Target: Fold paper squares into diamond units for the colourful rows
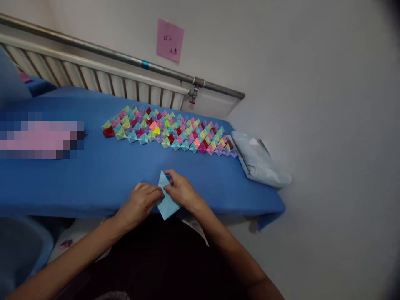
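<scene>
Between my hands is a light blue sheet of origami paper (168,207), folded into a pointed, kite-like shape, near the front edge of the table. My left hand (144,199) pinches its left side, fingers curled together. On the other side, my right hand (180,189) grips the paper with the thumb on its face and the fingers around its upper right edge. Beyond my hands lie rows of small folded paper pieces (175,129) in many colours, set close together.
A blue cloth (103,175) covers the table. A folded light blue fabric (261,160) lies at the right end. Behind run a radiator (93,77) and a metal pipe (118,54), with a pink note (170,40) on the wall. A blurred pink patch (40,139) is at left.
</scene>
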Tool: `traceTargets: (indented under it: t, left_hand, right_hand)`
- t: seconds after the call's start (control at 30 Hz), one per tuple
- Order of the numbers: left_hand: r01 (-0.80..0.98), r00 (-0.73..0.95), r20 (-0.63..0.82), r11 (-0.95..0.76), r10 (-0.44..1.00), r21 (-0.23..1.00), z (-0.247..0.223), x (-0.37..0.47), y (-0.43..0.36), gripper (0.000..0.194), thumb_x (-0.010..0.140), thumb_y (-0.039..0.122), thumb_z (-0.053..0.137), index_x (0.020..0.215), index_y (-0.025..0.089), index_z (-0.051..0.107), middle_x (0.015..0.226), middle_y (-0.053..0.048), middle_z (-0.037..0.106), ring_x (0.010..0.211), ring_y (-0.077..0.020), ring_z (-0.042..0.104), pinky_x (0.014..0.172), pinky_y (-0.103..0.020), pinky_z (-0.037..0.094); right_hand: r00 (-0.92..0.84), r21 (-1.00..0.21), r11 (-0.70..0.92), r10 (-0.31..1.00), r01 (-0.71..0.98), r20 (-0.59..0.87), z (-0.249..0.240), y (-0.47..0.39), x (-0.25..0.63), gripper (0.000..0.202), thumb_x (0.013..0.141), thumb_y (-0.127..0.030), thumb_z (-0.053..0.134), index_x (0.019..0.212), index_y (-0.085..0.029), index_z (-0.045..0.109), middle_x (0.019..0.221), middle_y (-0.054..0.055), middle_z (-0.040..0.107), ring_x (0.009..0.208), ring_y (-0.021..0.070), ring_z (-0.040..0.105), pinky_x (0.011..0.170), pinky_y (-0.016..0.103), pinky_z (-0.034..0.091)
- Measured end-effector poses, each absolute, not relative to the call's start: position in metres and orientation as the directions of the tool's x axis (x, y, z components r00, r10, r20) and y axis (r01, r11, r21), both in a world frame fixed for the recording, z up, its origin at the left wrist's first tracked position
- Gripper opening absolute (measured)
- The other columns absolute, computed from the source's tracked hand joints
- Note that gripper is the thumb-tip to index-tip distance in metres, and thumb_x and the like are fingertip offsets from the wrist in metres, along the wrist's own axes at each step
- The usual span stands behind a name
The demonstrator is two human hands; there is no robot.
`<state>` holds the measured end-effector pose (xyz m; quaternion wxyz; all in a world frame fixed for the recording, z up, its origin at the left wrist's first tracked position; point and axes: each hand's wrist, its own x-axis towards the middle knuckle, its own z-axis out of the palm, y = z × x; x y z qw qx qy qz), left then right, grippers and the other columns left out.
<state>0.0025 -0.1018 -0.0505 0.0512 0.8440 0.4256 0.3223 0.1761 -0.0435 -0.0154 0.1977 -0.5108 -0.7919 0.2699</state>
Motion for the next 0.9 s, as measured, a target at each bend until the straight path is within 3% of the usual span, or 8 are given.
traceTargets:
  t: [0.17, 0.23, 0.33, 0.43, 0.7, 0.9]
  left_hand:
    - [0.691, 0.481, 0.517, -0.669, 0.708, 0.274, -0.056, 0.000, -0.102, 0.029, 0.094, 0.011, 0.042, 0.099, 0.025, 0.067, 0.101, -0.002, 0.074, 0.089, -0.0161, 0.066, 0.095, -0.038, 0.037]
    - [0.685, 0.493, 0.517, -0.679, 0.699, 0.265, -0.054, -0.002, -0.104, 0.029, 0.093, 0.010, 0.043, 0.100, 0.025, 0.067, 0.103, -0.002, 0.074, 0.090, -0.0164, 0.067, 0.097, -0.039, 0.036]
    - [0.666, 0.541, 0.471, -0.697, 0.697, 0.267, -0.048, -0.005, -0.108, 0.032, 0.088, 0.010, 0.044, 0.107, 0.025, 0.065, 0.111, -0.003, 0.072, 0.096, -0.0184, 0.067, 0.102, -0.043, 0.033]
    - [0.657, 0.582, 0.419, -0.706, 0.697, 0.264, -0.044, -0.008, -0.111, 0.035, 0.084, 0.014, 0.049, 0.115, 0.024, 0.062, 0.117, -0.005, 0.070, 0.104, -0.0217, 0.065, 0.107, -0.047, 0.029]
    - [0.677, 0.561, 0.495, -0.711, 0.664, 0.187, -0.045, 0.000, -0.111, 0.018, 0.092, 0.021, 0.052, 0.105, 0.022, 0.063, 0.108, -0.005, 0.072, 0.094, -0.0197, 0.067, 0.098, -0.041, 0.036]
    - [0.722, 0.524, 0.554, -0.682, 0.647, 0.113, -0.045, 0.011, -0.115, 0.017, 0.095, 0.017, 0.049, 0.100, 0.020, 0.065, 0.103, -0.005, 0.074, 0.089, -0.0187, 0.068, 0.095, -0.040, 0.037]
  right_hand:
    - [-0.362, -0.457, 0.321, 0.932, 0.830, -0.003, -0.005, -0.050, 0.198, 0.047, 0.082, -0.011, 0.054, 0.128, -0.018, 0.057, 0.077, 0.003, 0.069, 0.073, 0.0211, 0.064, 0.067, 0.031, 0.046]
    - [-0.316, -0.436, 0.315, 0.946, 0.843, 0.073, -0.002, -0.059, 0.209, 0.043, 0.083, -0.010, 0.051, 0.126, -0.014, 0.059, 0.088, 0.008, 0.070, 0.082, 0.0224, 0.064, 0.074, 0.034, 0.047]
    - [-0.451, -0.485, 0.523, 0.852, 0.700, 0.268, -0.002, -0.081, 0.221, 0.030, 0.087, -0.014, 0.050, 0.111, -0.020, 0.066, 0.105, 0.008, 0.069, 0.098, 0.0207, 0.061, 0.087, 0.034, 0.044]
    - [-0.656, -0.416, 0.711, 0.695, 0.567, 0.294, -0.011, -0.101, 0.227, 0.032, 0.080, -0.011, 0.056, 0.108, -0.024, 0.067, 0.114, 0.004, 0.069, 0.106, 0.0222, 0.056, 0.094, 0.038, 0.038]
    - [-0.611, -0.262, 0.716, 0.692, 0.647, 0.384, -0.037, -0.103, 0.243, 0.019, 0.094, -0.021, 0.053, 0.102, -0.026, 0.069, 0.107, 0.001, 0.073, 0.104, 0.0215, 0.054, 0.094, 0.040, 0.031]
    - [-0.538, -0.308, 0.691, 0.711, 0.654, 0.453, -0.047, -0.102, 0.241, 0.018, 0.092, -0.020, 0.056, 0.106, -0.020, 0.068, 0.104, 0.006, 0.071, 0.095, 0.0197, 0.057, 0.086, 0.037, 0.036]
